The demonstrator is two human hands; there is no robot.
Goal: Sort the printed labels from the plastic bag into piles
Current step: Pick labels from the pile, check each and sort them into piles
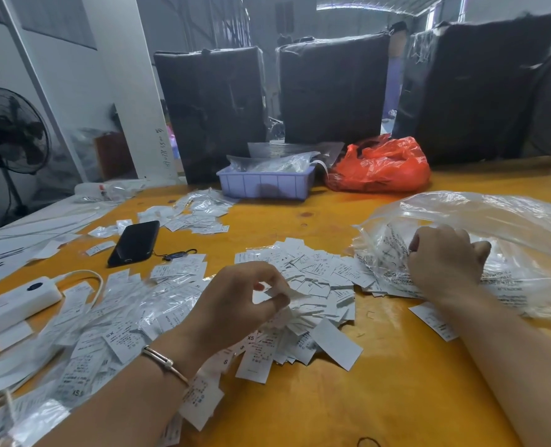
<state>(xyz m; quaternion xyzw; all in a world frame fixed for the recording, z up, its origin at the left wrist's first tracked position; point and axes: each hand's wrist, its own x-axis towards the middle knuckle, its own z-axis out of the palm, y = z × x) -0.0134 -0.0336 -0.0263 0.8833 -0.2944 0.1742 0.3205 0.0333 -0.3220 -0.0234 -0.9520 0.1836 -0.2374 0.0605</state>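
Note:
A heap of small white printed labels [312,285] covers the middle of the yellow table [348,398]. My left hand [235,304] hovers over the heap and pinches a few labels between thumb and fingers. On the right lies a clear plastic bag [499,227] with more labels inside. My right hand [445,266] grips the bag's near side with curled fingers. More labels in clear sleeves [112,317] spread to the left, under my left forearm.
A black phone [135,243] and a white power bank [12,301] with cable lie at the left. Behind stand a lilac tray [264,185] of bags, a red plastic bag [380,166] and three black wrapped bales [332,91]. A fan [9,130] stands far left.

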